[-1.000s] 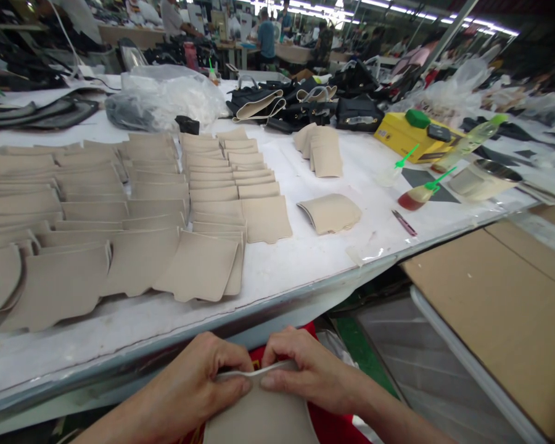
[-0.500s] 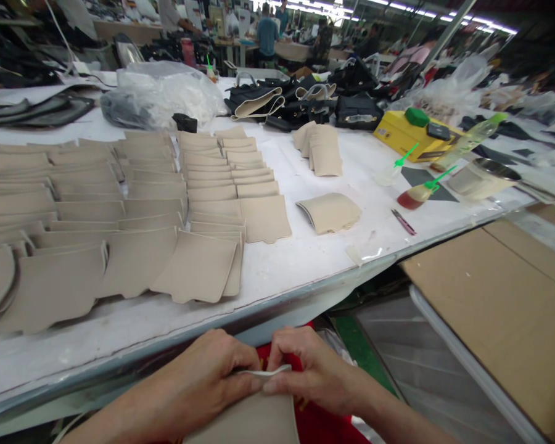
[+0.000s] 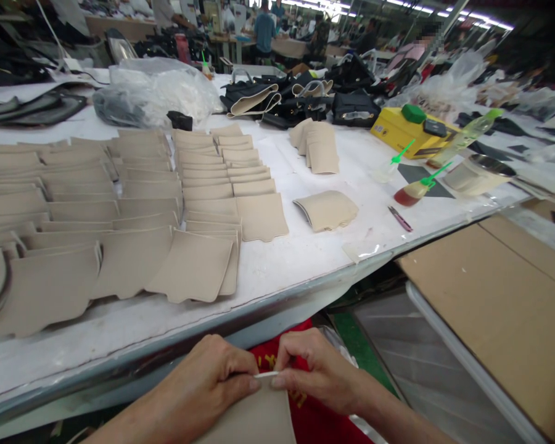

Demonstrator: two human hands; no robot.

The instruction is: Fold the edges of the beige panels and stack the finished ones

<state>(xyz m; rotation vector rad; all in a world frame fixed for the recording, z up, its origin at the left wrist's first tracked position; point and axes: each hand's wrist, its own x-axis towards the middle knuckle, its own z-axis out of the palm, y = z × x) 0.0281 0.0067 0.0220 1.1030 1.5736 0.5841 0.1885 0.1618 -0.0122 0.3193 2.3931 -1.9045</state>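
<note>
My left hand point(image 3: 208, 379) and my right hand point(image 3: 312, 370) meet below the table's front edge, both closed in a pinch on the top edge of a beige leather piece point(image 3: 254, 416). The piece lies over my lap, above a red cloth point(image 3: 305, 407). Its folded white rim shows between my thumbs and fingers. Rows of matching beige leather pieces point(image 3: 120, 209) overlap across the white table point(image 3: 282, 271) in front of me. A small curved stack of beige pieces point(image 3: 328, 211) lies apart to the right of the rows.
Another beige stack point(image 3: 319, 148), black bags point(image 3: 305, 102), a yellow box point(image 3: 404, 132), green-capped glue bottles point(image 3: 414, 191), small snips point(image 3: 400, 219) and a metal bowl point(image 3: 478, 172) sit further back and right. Brown cardboard point(image 3: 490, 296) covers a lower surface at right. People work in the background.
My two hands have drawn closer together along the piece's top edge, and the visible white rim between them has become shorter. The view has shifted slightly.
</note>
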